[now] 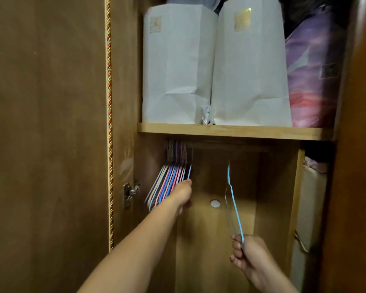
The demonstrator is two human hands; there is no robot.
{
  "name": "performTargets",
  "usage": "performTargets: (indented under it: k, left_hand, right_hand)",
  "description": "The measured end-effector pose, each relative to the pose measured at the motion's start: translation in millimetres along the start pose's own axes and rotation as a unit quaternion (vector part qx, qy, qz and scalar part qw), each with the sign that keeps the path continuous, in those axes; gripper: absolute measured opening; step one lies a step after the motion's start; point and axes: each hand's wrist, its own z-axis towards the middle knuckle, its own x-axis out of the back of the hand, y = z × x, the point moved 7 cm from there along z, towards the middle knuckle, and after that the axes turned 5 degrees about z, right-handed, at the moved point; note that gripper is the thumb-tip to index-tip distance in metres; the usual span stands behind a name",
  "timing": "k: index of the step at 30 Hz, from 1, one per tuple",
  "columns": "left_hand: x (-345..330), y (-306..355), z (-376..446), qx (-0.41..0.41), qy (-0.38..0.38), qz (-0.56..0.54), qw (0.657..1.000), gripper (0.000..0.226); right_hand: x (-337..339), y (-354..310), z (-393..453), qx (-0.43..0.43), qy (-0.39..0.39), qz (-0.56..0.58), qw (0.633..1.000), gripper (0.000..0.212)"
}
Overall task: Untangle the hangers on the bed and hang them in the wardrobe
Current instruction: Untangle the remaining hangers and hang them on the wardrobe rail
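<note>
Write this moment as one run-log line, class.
left hand: on hung hangers | right hand: holds blue hanger | hook near rail, seating unclear

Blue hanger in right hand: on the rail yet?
Cannot tell. The right hand grips the blue hanger; its hook reaches under the shelf, rail contact hidden.

Two white paper bags (179, 66) (249, 68) stood side by side on a shelf (230, 132), well above the fingers. Purple bedding (313, 66) packed in just right of them. White disc (215, 203) stuck on the back panel, between the fingers of both hands. Metal hinge (131, 192) mounted left of the fingers, beside a braided cord (109, 102) on the door (47, 123).
</note>
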Motion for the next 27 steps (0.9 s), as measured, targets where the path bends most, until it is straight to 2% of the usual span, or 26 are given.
performTargets:
  k: [5,7,11,13,15,19,27]
  left_hand:
    - [0,-26,20,0.022,0.008,0.079,0.997,0.035]
    - [2,-28,16,0.025,-0.003,0.144,0.989,0.045]
    - [18,-30,-3,0.004,-0.015,0.337,0.941,0.066]
    - [33,-26,-12,-0.009,0.003,0.384,0.923,0.069]
    - [50,-15,-19,-0.034,0.029,0.391,0.919,0.063]
    - [77,-1,-32,-0.047,0.041,0.334,0.940,0.055]
    - [102,-8,-61,-0.038,0.022,0.273,0.961,0.044]
  right_hand:
    - [-8,2,-1,0.000,-0.008,-0.013,1.000,0.026]
    - [-12,-1,-2,0.006,-0.013,-0.023,1.000,0.027]
    - [-24,-17,4,0.023,-0.019,-0.039,0.999,0.029]
    - [-38,-29,14,0.039,-0.018,-0.047,0.998,0.030]
    - [-59,-41,31,0.048,-0.013,-0.048,0.998,0.029]
    - [-108,-49,82,0.027,-0.011,-0.055,0.998,0.028]
    - [-171,7,97,-0.034,-0.072,-0.149,0.986,0.034]
